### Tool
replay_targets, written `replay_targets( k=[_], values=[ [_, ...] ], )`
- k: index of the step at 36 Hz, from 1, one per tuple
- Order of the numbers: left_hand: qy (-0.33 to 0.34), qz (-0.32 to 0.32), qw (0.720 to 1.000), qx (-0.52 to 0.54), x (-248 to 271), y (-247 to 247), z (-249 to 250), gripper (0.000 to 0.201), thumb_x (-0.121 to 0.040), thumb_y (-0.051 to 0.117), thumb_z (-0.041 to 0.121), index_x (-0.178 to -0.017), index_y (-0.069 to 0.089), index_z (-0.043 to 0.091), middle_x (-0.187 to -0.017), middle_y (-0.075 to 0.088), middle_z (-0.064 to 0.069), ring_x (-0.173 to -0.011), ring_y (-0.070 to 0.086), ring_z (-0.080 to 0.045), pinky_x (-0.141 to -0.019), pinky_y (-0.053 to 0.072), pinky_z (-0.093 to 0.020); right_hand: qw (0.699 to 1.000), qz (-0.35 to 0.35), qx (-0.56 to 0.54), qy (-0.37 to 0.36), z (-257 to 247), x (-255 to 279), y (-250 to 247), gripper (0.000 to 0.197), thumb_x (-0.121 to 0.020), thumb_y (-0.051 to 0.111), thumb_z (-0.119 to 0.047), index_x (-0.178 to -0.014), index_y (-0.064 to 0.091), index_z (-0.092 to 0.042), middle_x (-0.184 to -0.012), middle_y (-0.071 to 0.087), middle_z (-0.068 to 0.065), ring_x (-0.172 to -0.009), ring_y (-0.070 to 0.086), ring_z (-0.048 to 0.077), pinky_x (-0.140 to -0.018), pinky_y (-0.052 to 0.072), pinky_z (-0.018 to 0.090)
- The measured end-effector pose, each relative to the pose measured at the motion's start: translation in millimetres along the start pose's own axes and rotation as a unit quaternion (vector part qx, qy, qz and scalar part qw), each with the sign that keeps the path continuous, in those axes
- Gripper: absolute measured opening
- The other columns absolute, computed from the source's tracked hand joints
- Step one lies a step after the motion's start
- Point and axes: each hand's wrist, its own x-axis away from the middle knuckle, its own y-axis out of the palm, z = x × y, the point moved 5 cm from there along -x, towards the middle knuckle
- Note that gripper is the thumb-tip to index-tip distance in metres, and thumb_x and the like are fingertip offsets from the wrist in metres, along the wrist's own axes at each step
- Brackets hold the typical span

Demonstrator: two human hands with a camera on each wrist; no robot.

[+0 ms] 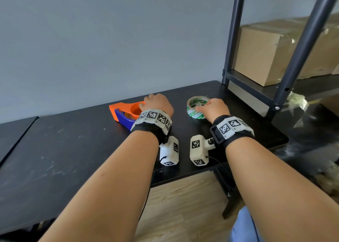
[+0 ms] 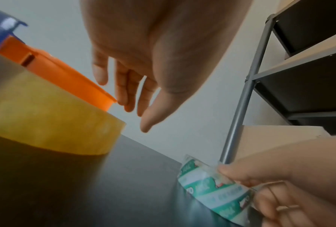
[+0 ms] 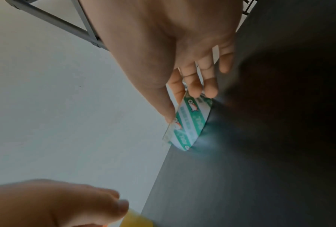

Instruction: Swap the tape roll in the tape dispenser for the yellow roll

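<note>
An orange and blue tape dispenser lies on the black table. A yellow roll sits in it, under the orange hub. My left hand hovers over the dispenser with its fingers hanging straight by the hub's rim, gripping nothing. To the right, a green and white tape roll rests on the table. My right hand pinches it, thumb on the outer face and fingers over the top edge. A clear loose end of tape sticks out by the thumb.
A dark metal shelf rack stands at the table's right rear corner, with a cardboard box on it. The table's front edge runs just below my wrists. A second dark tabletop adjoins on the left.
</note>
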Motion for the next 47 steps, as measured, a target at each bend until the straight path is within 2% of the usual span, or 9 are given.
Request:
replay_targets(
  k=[11, 16, 21, 28, 33, 35, 39, 43, 47],
  values=[
    [-0.048, -0.125, 0.991, -0.028, 1, -3, -35, 0.032, -0.091, 0.057, 0.023, -0.120, 0.054, 0.009, -0.121, 0.060, -0.008, -0.121, 0.051, -0.030, -0.104, 0.034, -0.043, 0.997, -0.053, 0.038, -0.030, -21, 10, 32, 0.054, -0.072, 0.068, -0.047, -0.110, 0.067, -0.009, -0.105, 0.070, 0.009, -0.099, 0.065, 0.031, -0.098, 0.049, 0.048],
    [-0.019, -0.138, 0.990, -0.034, 9, -8, -42, 0.029, -0.091, 0.056, 0.017, -0.118, 0.055, 0.005, -0.128, 0.058, -0.013, -0.125, 0.049, -0.035, -0.110, 0.034, -0.050, 0.993, -0.075, 0.072, -0.057, -34, 15, 49, 0.030, -0.075, 0.066, -0.044, -0.076, 0.061, -0.014, -0.077, 0.059, 0.004, -0.084, 0.059, 0.030, -0.093, 0.048, 0.045],
    [-0.011, -0.095, 0.995, -0.042, 14, -18, -66, 0.013, -0.087, 0.051, 0.010, -0.074, 0.048, 0.008, -0.111, 0.067, -0.011, -0.109, 0.060, -0.032, -0.102, 0.040, -0.043, 0.988, -0.092, 0.088, -0.085, -51, 25, 64, 0.044, -0.078, 0.062, -0.049, -0.057, 0.034, -0.022, -0.059, 0.038, -0.002, -0.073, 0.045, 0.028, -0.074, 0.035, 0.040],
    [-0.053, -0.125, 0.984, -0.112, 4, -17, -109, 0.034, -0.094, 0.045, 0.017, -0.127, 0.049, 0.009, -0.128, 0.054, -0.010, -0.129, 0.043, -0.034, -0.112, 0.026, -0.043, 0.979, -0.121, 0.111, -0.119, -79, 33, 92, 0.044, -0.085, 0.059, -0.048, -0.059, 0.037, -0.020, -0.062, 0.042, 0.000, -0.066, 0.045, 0.025, -0.070, 0.036, 0.036],
    [-0.073, -0.141, 0.982, -0.099, 1, -17, -131, 0.008, -0.096, 0.044, 0.021, -0.101, 0.048, 0.018, -0.092, 0.049, -0.007, -0.109, 0.043, -0.030, -0.088, 0.028, -0.035, 0.965, -0.146, 0.155, -0.155, -96, 42, 102, 0.036, -0.095, 0.054, -0.037, -0.102, 0.066, -0.004, -0.101, 0.066, 0.012, -0.084, 0.056, 0.024, -0.062, 0.038, 0.028],
    [-0.047, -0.092, 0.993, -0.051, -4, -13, -137, 0.021, -0.091, 0.052, 0.019, -0.111, 0.059, 0.021, -0.115, 0.056, -0.005, -0.120, 0.047, -0.029, -0.094, 0.034, -0.037, 0.961, -0.147, 0.168, -0.164, -100, 46, 103, 0.040, -0.096, 0.052, -0.036, -0.112, 0.066, -0.002, -0.111, 0.067, 0.014, -0.091, 0.059, 0.025, -0.070, 0.040, 0.029],
    [-0.043, -0.026, 0.999, -0.003, -7, -11, -146, 0.039, -0.083, 0.057, 0.015, -0.121, 0.064, 0.024, -0.135, 0.051, -0.009, -0.125, 0.046, -0.033, -0.101, 0.037, -0.043, 0.959, -0.145, 0.166, -0.176, -105, 51, 104, 0.031, -0.096, 0.052, -0.035, -0.098, 0.066, -0.008, -0.100, 0.065, 0.009, -0.100, 0.061, 0.029, -0.067, 0.039, 0.027],
    [-0.061, -0.089, 0.994, -0.020, 3, -17, -141, 0.035, -0.092, 0.049, 0.019, -0.126, 0.054, 0.014, -0.131, 0.052, -0.009, -0.127, 0.045, -0.033, -0.105, 0.034, -0.041, 0.971, -0.107, 0.130, -0.170, -111, 55, 94, 0.040, -0.092, 0.059, -0.032, -0.122, 0.059, -0.006, -0.120, 0.064, 0.012, -0.104, 0.061, 0.029, -0.076, 0.038, 0.029],
    [-0.041, -0.063, 0.997, -0.031, 7, -23, -140, 0.031, -0.091, 0.041, 0.018, -0.115, 0.060, 0.014, -0.116, 0.057, -0.011, -0.113, 0.051, -0.032, -0.099, 0.036, -0.039, 0.969, -0.111, 0.139, -0.174, -118, 59, 92, 0.019, -0.090, 0.058, -0.028, -0.087, 0.055, -0.009, -0.086, 0.058, 0.008, -0.082, 0.053, 0.026, -0.063, 0.035, 0.029]
  ],
)
